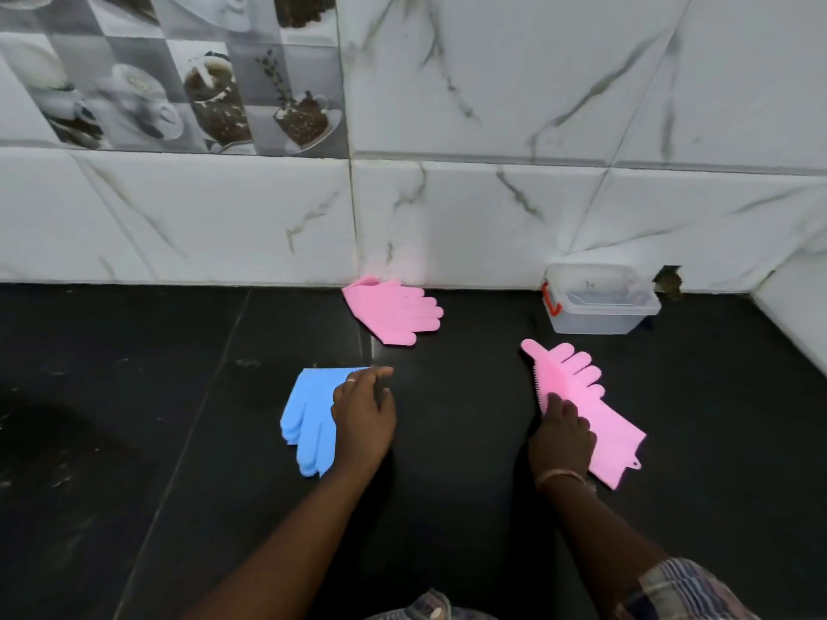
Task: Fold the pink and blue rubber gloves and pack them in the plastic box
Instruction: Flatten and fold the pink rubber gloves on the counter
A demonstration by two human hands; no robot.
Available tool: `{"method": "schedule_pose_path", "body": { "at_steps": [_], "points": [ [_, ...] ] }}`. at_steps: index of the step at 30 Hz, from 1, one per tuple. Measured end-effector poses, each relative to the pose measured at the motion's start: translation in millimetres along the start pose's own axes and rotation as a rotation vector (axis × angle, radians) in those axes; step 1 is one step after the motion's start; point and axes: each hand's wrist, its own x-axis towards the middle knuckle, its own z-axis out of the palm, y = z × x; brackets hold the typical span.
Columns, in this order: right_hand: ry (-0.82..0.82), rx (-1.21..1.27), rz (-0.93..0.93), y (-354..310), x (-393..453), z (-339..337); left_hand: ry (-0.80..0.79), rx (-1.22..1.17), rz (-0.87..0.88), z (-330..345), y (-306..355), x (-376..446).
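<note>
A folded blue glove (309,418) lies on the black counter (447,440), fingers pointing toward me. My left hand (364,416) rests flat on its right side, fingers spread. A folded pink glove (394,313) sits by the wall. A second pink glove (581,396) lies stretched out at the right, fingers pointing away; my right hand (564,436) grips its left edge and lifts it, showing the bristles. The clear plastic box (599,299), with a lid and a red latch, stands against the wall at the right.
White marble-patterned wall tiles (492,208) back the counter. A side wall (792,324) closes the far right corner behind the box. There is a dark hole in the wall (669,281) just right of the box.
</note>
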Motion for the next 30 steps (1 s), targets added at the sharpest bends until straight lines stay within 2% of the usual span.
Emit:
{"method": "schedule_pose_path", "body": {
  "at_steps": [2,4,6,8,10,12,14,15,16,17,19,21,23,25,27,29,30],
  "points": [
    [0.04,0.113,0.004,8.5,7.6,-12.6,-0.073,-0.097,0.021,10.9,6.0,-9.4],
    [0.039,0.352,0.076,6.6,15.7,-27.5,-0.196,-0.228,-0.053,21.7,14.1,-19.3],
    [0.074,0.605,0.024,-3.9,19.0,-44.6,-0.352,-0.383,-0.216,37.6,23.9,-28.2],
    [-0.003,0.92,-0.001,-16.7,14.9,-60.7,-0.505,-0.547,-0.506,50.9,38.7,-36.9],
    [-0.205,1.267,0.135,-27.5,6.7,-71.8,-0.677,-0.684,-0.792,59.5,48.8,-39.3],
    [-0.516,1.437,0.345,-33.6,-4.8,-78.2,-0.801,-0.83,-0.917,64.2,53.5,-39.5],
    [-0.892,1.482,0.439,-32.6,-16.1,-87.2,-0.727,-0.995,-0.946,65.0,60.0,-39.4],
    [-1.027,1.554,0.423,-30.4,-20.9,-90.9,-0.632,-1.035,-0.944,65.1,62.8,-38.2],
    [-1.08,1.616,0.377,-26.3,-24.1,-94.2,-0.521,-1.028,-0.922,66.8,65.0,-36.2],
    [-1.064,1.607,0.31,-21.4,-24.4,-97.1,-0.428,-0.986,-0.887,67.7,68.2,-32.8],
    [-0.881,1.418,0.193,-14.0,-20.8,-104.3,-0.343,-0.991,-0.842,68.4,79.1,-22.1],
    [-0.575,1.344,0.184,-10.0,-10.8,-114.5,-0.367,-1.178,-0.826,69.5,99.8,-9.5],
    [-0.244,1.321,0.166,-9.8,-0.6,-131.0,-0.347,-1.376,-0.729,70.1,126.3,2.8],
    [-0.032,1.261,0.095,-15.7,4.3,-144.8,-0.287,-1.455,-0.62,67.4,146.9,14.0],
    [0.049,1.204,0.049,-25.8,1.2,-146.1,-0.202,-1.428,-0.595,63.7,148.0,22.5],
    [0.045,1.142,0.045,-34.5,-7.1,-130.9,-0.196,-1.205,-0.735,61.8,132.8,18.5],
    [-0.023,1.08,0.048,-35.2,-12.8,-115.6,-0.268,-1.042,-0.829,63.0,123.0,10.9]
  ]
}}
